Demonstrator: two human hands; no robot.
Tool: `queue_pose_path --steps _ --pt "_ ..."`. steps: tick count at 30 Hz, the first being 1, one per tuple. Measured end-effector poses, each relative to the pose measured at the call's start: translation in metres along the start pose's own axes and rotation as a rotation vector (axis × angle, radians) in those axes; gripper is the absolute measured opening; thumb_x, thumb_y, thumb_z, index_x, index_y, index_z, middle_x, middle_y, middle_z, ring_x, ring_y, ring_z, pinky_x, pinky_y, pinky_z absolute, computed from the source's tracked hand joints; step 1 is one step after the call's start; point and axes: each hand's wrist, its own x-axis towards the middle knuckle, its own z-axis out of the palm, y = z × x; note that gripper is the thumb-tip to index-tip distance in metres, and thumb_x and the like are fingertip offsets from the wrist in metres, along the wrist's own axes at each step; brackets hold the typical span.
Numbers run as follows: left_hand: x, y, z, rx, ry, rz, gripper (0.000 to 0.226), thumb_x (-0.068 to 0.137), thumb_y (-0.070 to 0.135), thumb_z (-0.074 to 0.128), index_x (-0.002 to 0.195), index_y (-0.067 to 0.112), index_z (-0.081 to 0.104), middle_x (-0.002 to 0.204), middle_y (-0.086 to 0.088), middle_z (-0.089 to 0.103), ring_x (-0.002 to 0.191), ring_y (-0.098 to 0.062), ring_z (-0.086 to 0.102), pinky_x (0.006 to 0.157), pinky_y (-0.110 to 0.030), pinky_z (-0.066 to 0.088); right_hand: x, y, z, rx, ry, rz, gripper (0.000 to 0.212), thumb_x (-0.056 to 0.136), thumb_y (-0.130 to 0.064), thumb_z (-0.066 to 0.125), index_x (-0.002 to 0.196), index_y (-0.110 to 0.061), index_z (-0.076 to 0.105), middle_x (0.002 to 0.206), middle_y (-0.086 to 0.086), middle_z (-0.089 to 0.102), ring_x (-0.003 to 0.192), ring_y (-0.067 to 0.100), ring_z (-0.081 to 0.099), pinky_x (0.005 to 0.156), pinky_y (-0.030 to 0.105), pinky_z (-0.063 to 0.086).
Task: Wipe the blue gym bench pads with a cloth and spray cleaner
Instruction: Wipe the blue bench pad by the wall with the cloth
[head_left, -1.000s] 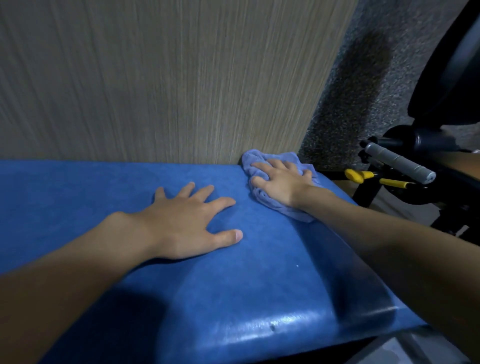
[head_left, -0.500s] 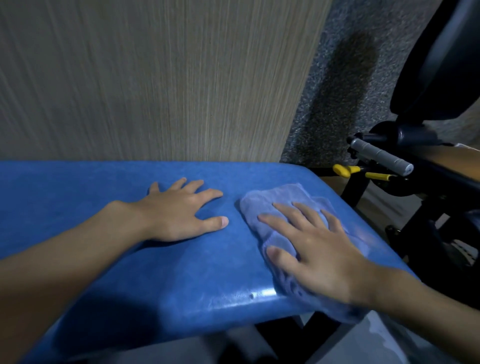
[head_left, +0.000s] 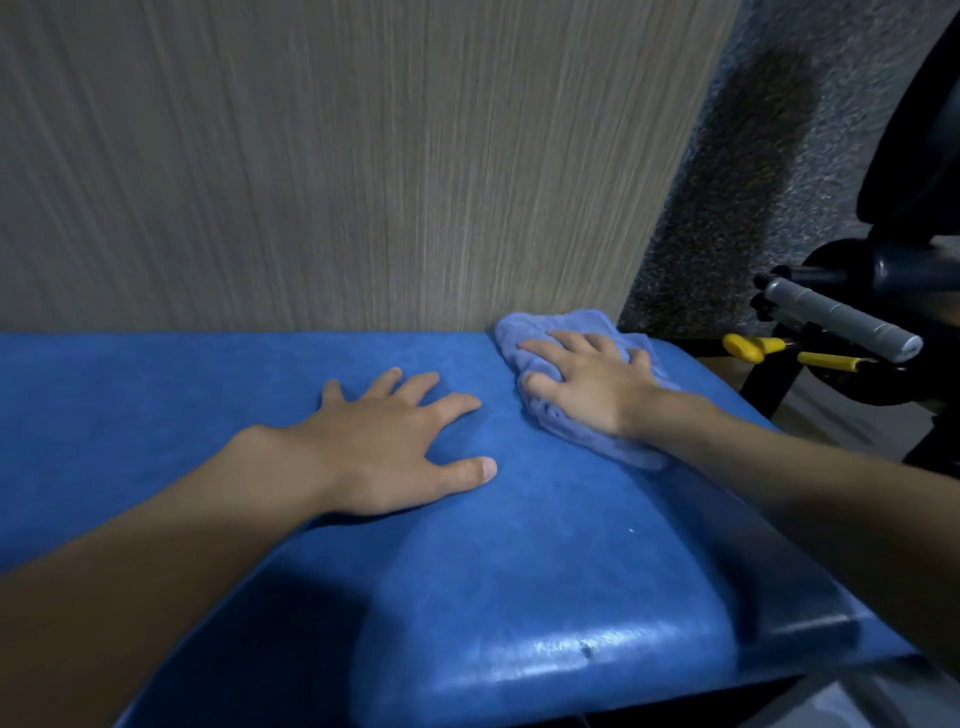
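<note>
Pad: blue bench pad (head_left: 519, 571), wide, set against a wood-grain wall panel (head_left: 337, 156); near edge glossy, with a wet-looking sheen.
Cloth: light blue cloth (head_left: 566, 332), bunched, lying at the pad's far right corner, touching the wall panel.
Right hand: right hand (head_left: 592, 384) palm down on the cloth, fingers partly curled and pressing into the folds; thumb hooked at the cloth's left edge.
Left hand: left hand (head_left: 395, 447) flat on the bare pad, fingers spread wide, holding nothing; just left of the cloth, not touching it.
Containers: none visible; no spray bottle in view.
Right of pad: grey knurled handle (head_left: 841, 322) and yellow levers (head_left: 753, 348) on a dark machine frame, apart from the pad.
Cut off: both forearms run out of frame; the black machine part at upper right is cropped.
Hard to make out: the cloth's underside and how much lies beneath the palm; dim, speckled surface behind the machine.
</note>
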Motion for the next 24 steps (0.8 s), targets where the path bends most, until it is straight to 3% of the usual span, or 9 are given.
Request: queue_pose_path --steps 7,10,14,18,24 --pt "0.003 0.000 -0.001 -0.025 -0.003 0.004 0.075 0.081 0.087 0.026 0.148 0.056 0.010 0.166 0.010 0.001 0.154 -0.020 -0.004 0.115 -0.065 0.008 0.011 -0.005 0.004 0.024 -0.004 0.044 0.052 0.093 -0.057 0.022 0.143 -0.045 0.030 0.154 -0.010 0.028 0.143 0.023 0.019 0.107 0.060 0.015" --pt "0.004 0.000 0.000 -0.014 0.010 0.006 0.075 0.082 0.087 0.026 0.148 0.056 0.010 0.165 0.010 0.003 0.153 -0.020 -0.001 0.114 -0.066 0.009 -0.031 -0.006 0.005 0.030 0.008 -0.003 0.056 0.091 -0.062 0.018 0.145 -0.048 0.025 0.158 -0.013 0.023 0.146 0.022 0.015 0.110 0.061 0.011" --pt "0.002 0.000 0.000 -0.035 0.017 -0.002 0.075 0.082 0.086 0.026 0.149 0.055 0.011 0.165 0.010 0.003 0.153 -0.019 0.000 0.114 -0.066 0.008 -0.114 -0.007 0.000 0.010 -0.017 -0.082 0.083 0.069 -0.076 -0.003 0.147 -0.053 0.013 0.162 -0.019 0.007 0.150 0.015 0.001 0.117 0.056 0.005" --pt "-0.002 0.000 -0.001 -0.059 0.015 -0.008 0.074 0.083 0.084 0.026 0.149 0.054 0.014 0.166 0.010 0.005 0.153 -0.017 0.000 0.116 -0.066 0.007 -0.169 -0.003 -0.003 -0.068 -0.056 -0.128 0.087 0.064 -0.083 -0.010 0.147 -0.056 -0.001 0.160 -0.025 -0.007 0.149 0.010 -0.010 0.119 0.051 0.000" --pt "-0.006 -0.003 -0.011 -0.056 0.031 -0.037 0.073 0.085 0.082 0.028 0.151 0.053 0.014 0.166 0.008 0.004 0.153 -0.018 0.004 0.117 -0.063 0.009 -0.135 -0.008 -0.005 -0.030 -0.033 -0.110 0.082 0.067 -0.075 -0.003 0.146 -0.056 0.009 0.160 -0.023 0.004 0.148 0.010 0.001 0.117 0.051 0.006"
